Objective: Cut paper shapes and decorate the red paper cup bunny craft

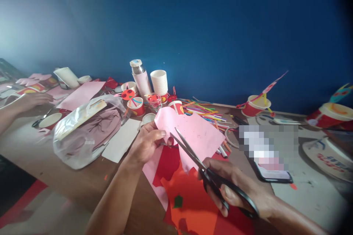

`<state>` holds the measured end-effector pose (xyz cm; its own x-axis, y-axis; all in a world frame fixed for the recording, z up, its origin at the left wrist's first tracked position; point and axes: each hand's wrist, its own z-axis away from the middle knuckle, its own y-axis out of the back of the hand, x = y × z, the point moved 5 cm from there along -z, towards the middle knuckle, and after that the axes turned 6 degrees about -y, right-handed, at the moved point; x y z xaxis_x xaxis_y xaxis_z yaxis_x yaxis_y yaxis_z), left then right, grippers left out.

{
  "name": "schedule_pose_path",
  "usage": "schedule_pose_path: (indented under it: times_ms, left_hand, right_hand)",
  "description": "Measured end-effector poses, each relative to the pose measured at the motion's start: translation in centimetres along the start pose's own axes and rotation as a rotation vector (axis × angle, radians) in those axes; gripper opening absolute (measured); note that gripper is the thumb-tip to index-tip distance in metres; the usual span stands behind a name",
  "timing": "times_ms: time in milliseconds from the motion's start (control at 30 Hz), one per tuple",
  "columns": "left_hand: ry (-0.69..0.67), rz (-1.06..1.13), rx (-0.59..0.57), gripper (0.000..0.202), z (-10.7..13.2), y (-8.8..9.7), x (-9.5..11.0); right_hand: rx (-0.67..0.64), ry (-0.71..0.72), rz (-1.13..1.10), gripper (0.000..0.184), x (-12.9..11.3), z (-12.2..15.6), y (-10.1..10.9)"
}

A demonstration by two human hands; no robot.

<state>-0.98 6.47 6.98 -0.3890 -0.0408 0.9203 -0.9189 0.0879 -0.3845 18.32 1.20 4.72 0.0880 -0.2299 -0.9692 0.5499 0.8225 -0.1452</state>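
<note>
My left hand (146,141) pinches a pink sheet of paper (200,134) by its left part, holding it above the table. In my right hand (234,181) is a pair of scissors (204,170) with black handles, fingers and thumb around the loops. Their blades are slightly apart and point up and left, the tips close to my left thumb and the paper's cut edge. Below lie red paper (168,163) and orange paper (190,198), with a small green scrap (178,201) on top.
Colored sticks (205,112) lie behind the paper. A vacuum flask (140,80) and stacked paper cups (159,82) stand by the blue wall. Left are a plastic bag (82,147), a white card (121,141) and another person's hand (35,99). A phone (273,172) lies right, near a decorated cup (256,105).
</note>
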Motion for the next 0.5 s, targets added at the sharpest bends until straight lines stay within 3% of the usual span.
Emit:
schedule_pose_path:
  times_ms: [233, 500]
  left_hand:
    - [0.036, 0.056, -0.044, 0.01, -0.03, -0.54, -0.63]
    - [0.064, 0.052, -0.108, 0.003, 0.3, -0.69, -1.04]
  right_hand:
    - [-0.015, -0.017, -0.041, 0.052, 0.7, -0.24, -0.05]
    - [0.1, 0.084, 0.111, 0.045, 0.83, -0.28, -0.1]
